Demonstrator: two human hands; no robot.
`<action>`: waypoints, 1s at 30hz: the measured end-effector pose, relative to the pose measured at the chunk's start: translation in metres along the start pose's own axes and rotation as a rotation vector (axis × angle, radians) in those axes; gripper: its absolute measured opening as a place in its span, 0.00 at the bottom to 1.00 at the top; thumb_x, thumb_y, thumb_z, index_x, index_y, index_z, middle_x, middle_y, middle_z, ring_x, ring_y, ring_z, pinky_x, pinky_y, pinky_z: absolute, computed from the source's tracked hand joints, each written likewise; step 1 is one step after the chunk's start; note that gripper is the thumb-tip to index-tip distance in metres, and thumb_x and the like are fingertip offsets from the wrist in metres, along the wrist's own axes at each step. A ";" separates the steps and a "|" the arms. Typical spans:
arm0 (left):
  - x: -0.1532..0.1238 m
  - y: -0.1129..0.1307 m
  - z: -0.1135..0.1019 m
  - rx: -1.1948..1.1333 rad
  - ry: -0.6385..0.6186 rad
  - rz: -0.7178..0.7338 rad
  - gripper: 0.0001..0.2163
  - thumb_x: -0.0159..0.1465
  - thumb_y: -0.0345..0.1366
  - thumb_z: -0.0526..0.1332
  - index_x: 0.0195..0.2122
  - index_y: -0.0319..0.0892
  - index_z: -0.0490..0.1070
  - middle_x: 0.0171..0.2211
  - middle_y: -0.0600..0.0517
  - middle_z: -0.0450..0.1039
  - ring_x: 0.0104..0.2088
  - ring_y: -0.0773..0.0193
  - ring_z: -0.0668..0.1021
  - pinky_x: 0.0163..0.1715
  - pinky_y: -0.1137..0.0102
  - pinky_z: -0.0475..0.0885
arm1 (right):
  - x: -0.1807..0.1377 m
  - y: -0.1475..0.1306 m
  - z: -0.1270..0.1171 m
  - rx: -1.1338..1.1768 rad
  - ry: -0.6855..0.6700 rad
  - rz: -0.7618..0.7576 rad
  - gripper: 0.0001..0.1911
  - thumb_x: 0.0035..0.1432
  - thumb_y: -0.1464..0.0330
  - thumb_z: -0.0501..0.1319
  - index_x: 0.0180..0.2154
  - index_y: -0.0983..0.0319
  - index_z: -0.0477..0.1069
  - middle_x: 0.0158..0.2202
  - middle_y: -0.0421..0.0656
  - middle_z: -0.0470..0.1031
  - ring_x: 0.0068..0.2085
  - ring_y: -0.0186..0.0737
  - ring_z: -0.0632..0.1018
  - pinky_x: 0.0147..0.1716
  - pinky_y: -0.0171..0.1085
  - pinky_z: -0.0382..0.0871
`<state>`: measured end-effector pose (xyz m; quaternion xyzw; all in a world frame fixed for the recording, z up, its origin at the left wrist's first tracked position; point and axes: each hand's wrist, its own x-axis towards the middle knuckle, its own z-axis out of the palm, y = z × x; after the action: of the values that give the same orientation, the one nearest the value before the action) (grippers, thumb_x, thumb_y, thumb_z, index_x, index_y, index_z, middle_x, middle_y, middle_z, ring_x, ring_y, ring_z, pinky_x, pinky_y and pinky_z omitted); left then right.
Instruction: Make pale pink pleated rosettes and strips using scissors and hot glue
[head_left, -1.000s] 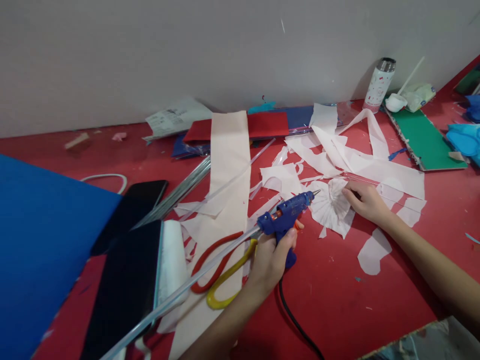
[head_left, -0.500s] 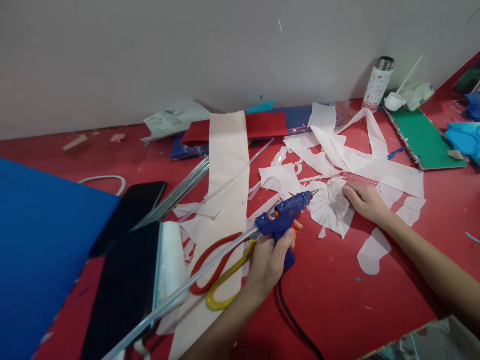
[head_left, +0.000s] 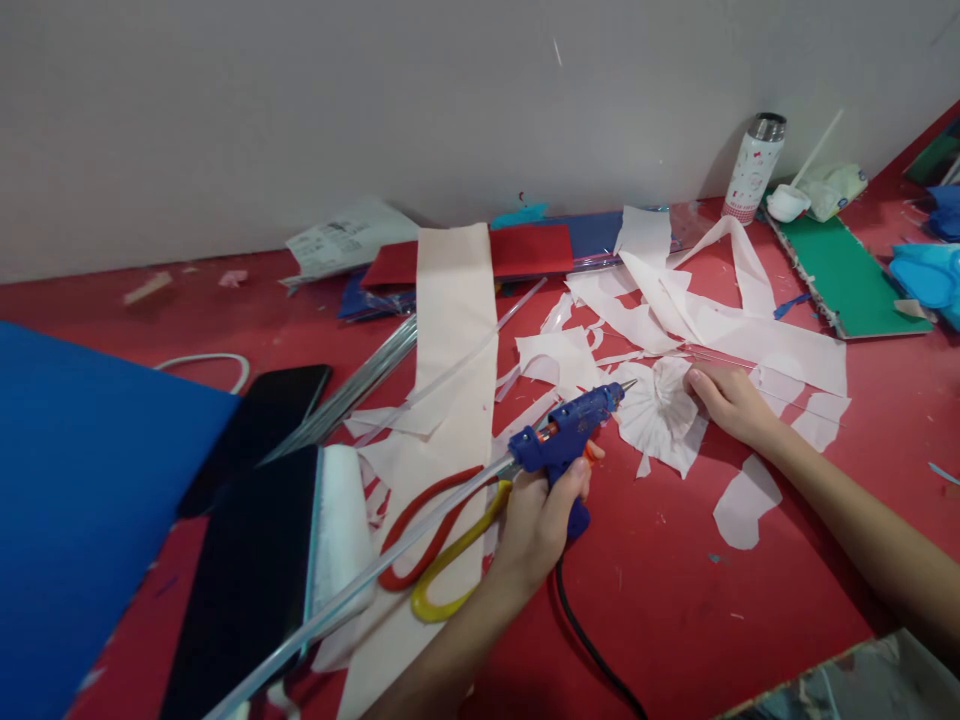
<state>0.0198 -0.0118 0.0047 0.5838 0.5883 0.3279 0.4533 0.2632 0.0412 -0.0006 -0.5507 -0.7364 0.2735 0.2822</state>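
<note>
My left hand is wrapped round the grip of a blue glue gun, a finger by its orange trigger. A long clear glue stick runs out of the gun's back toward the lower left. The metal nozzle points right at a round pleated white paper rosette lying on the red table. My right hand rests on the rosette's right edge, its curled fingers pressing the paper down. A black cord trails from the gun toward me.
Scissors with red and yellow handles lie left of my left hand on a long pale paper strip. White paper scraps surround the rosette. A blue sheet, a dark phone and a black block sit left. A bottle and green board stand far right.
Almost nothing has moved. The view has drifted slightly, and the glue gun and both hands keep the same places by the rosette.
</note>
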 end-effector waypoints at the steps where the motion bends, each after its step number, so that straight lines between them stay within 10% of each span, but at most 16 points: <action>1: 0.000 -0.001 0.000 -0.004 0.003 0.000 0.15 0.59 0.47 0.49 0.24 0.42 0.62 0.17 0.56 0.61 0.20 0.67 0.66 0.23 0.71 0.62 | 0.000 0.000 0.000 -0.002 0.001 0.000 0.17 0.63 0.64 0.44 0.23 0.60 0.58 0.22 0.39 0.65 0.25 0.35 0.66 0.28 0.35 0.56; 30: -0.001 0.008 0.000 0.058 0.002 -0.007 0.16 0.57 0.46 0.49 0.17 0.43 0.59 0.16 0.55 0.62 0.20 0.67 0.66 0.23 0.71 0.62 | -0.001 -0.001 0.001 -0.005 0.048 0.037 0.19 0.63 0.64 0.44 0.21 0.60 0.59 0.21 0.39 0.67 0.24 0.34 0.68 0.28 0.34 0.59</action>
<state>0.0222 -0.0117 0.0119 0.5945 0.6001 0.3094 0.4368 0.2619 0.0402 -0.0002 -0.5711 -0.7199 0.2638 0.2934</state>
